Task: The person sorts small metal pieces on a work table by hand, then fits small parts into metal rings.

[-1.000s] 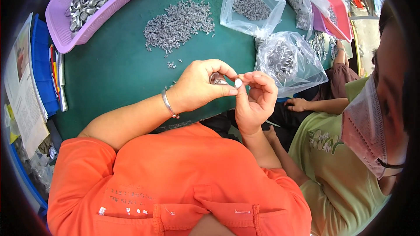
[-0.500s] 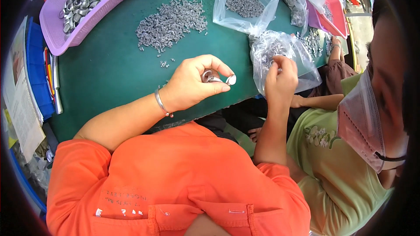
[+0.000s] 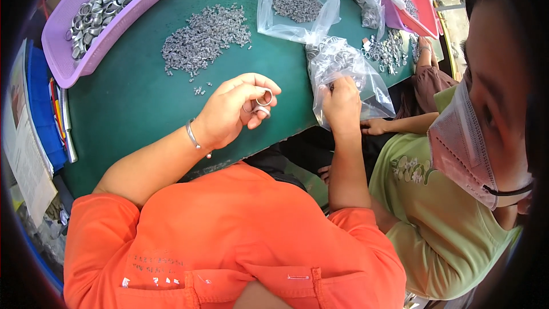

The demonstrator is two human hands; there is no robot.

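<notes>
My left hand point(image 3: 233, 109) is curled above the green table, closed on a few silver metal rings point(image 3: 261, 113). One of them stands upright by the thumb and forefinger; the rest are partly covered by the fingers. My right hand point(image 3: 343, 103) reaches into a clear plastic bag point(image 3: 374, 96) of shiny metal rings at the table's near edge. Its fingers are bent together among the contents, and what they pinch is hidden. Beyond my left hand lies a heap of small grey, clear-looking pieces point(image 3: 207, 39), with a few strays close to the wrist.
A purple basket point(image 3: 103, 60) of larger metal rings stands at the far left. Behind the bag lies an open clear bag point(image 3: 297, 3) of small grey pieces. A pink basket point(image 3: 420, 8) and loose metal parts point(image 3: 389, 51) are farther right. A co-worker in green point(image 3: 440, 206) sits close on my right.
My left fingers have curled in, and the rings have turned in the grip. My right hand has gone deeper among the bag's contents. The whole view has shifted slightly.
</notes>
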